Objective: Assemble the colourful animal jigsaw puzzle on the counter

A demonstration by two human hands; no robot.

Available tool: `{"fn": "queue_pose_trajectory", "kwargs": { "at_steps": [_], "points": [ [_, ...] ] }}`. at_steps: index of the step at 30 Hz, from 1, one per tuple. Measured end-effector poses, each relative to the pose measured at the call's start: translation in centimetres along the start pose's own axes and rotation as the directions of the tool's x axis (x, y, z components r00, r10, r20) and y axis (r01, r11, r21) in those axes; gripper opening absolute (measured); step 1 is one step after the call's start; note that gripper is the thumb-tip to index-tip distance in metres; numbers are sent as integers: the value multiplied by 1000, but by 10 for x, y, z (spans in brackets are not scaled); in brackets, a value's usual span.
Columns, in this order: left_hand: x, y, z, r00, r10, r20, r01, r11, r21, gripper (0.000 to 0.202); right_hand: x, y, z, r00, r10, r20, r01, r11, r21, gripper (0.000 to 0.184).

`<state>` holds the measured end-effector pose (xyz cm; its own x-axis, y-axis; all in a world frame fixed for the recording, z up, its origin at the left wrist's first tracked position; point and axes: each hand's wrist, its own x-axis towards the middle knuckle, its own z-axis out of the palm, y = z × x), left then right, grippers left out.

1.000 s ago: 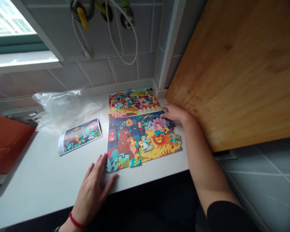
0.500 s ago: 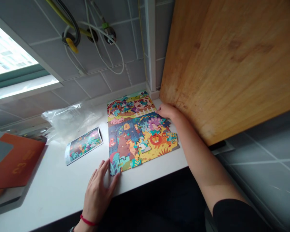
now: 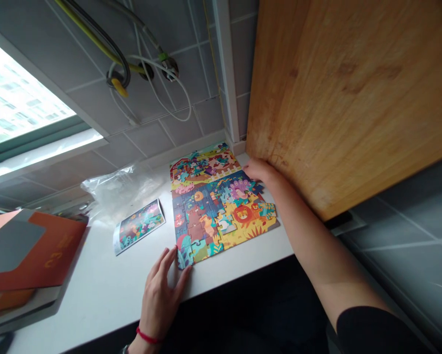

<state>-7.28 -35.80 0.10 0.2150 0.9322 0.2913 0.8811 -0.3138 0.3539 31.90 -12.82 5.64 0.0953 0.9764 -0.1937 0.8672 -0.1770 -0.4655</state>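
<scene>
Jigsaw puzzle (image 3: 224, 216) is laid out on the white surface (image 3: 106, 290), pretty much mid-frame, with a farm-scene panel (image 3: 204, 169) placed just above it. Its lower-left corner is bracketed by the left hand (image 3: 162, 290), thumb and fingers spread apart. The right hand (image 3: 258, 170) is seen by the upper-right edge, but the fingertips are mostly hidden, so whether anything's gripped can't be told. A leaflet (image 3: 143, 223) is set down left of centre.
</scene>
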Motion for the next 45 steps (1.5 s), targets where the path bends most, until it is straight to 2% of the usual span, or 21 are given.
{"fn": "queue_pose_trajectory", "kwargs": {
  "at_steps": [9, 15, 20, 23, 27, 31, 34, 37, 39, 41, 42, 45],
  "points": [
    [-1, 0, -1, 1000, 23, 1, -23, 1000, 16, 49, -11, -7, -5, 998, 53, 46, -48, 995, -87, 29],
    [-1, 4, -3, 996, 79, 33, -80, 996, 43, 48, -15, -8, -11, 996, 34, 86, -20, 988, -155, 32],
    [-1, 21, -13, 993, 62, 103, -71, 994, 84, 56, -24, -5, -15, 976, 26, 214, 20, 977, -211, 44],
    [6, 36, -17, 988, 114, 101, -122, 990, 72, 58, -27, -4, -15, 971, 30, 237, 19, 979, -202, 37],
    [25, 59, -14, 969, 217, 115, -220, 975, 14, 50, -28, -3, -19, 973, 14, 231, 23, 987, -159, 27],
    [53, 82, -6, 945, 309, 110, -303, 951, -65, 45, -28, 0, -26, 971, -58, 232, 78, 994, -76, 24],
    [79, 95, -2, 931, 348, 111, -334, 935, -122, 36, -29, 0, -28, 957, -178, 229, 155, 981, 118, 22],
    [108, 100, 2, 929, 352, 116, -330, 928, -173, 28, -32, -4, -26, 922, -317, 222, 231, 911, 342, 16],
    [127, 98, 5, 930, 343, 134, -315, 929, -195, 26, -34, -7, -24, 895, -372, 244, 254, 878, 406, 14],
    [143, 95, 12, 919, 360, 161, -328, 925, -193, 25, -35, -8, -24, 896, -354, 269, 241, 895, 375, 11],
    [150, 93, 17, 902, 391, 180, -358, 914, -191, 25, -36, -8, -23, 912, -312, 268, 220, 920, 325, 8],
    [167, 89, 32, 802, 538, 259, -507, 843, -181, 26, -39, -1, -21, 970, -158, 186, 133, 981, 141, 4]
  ]
}}
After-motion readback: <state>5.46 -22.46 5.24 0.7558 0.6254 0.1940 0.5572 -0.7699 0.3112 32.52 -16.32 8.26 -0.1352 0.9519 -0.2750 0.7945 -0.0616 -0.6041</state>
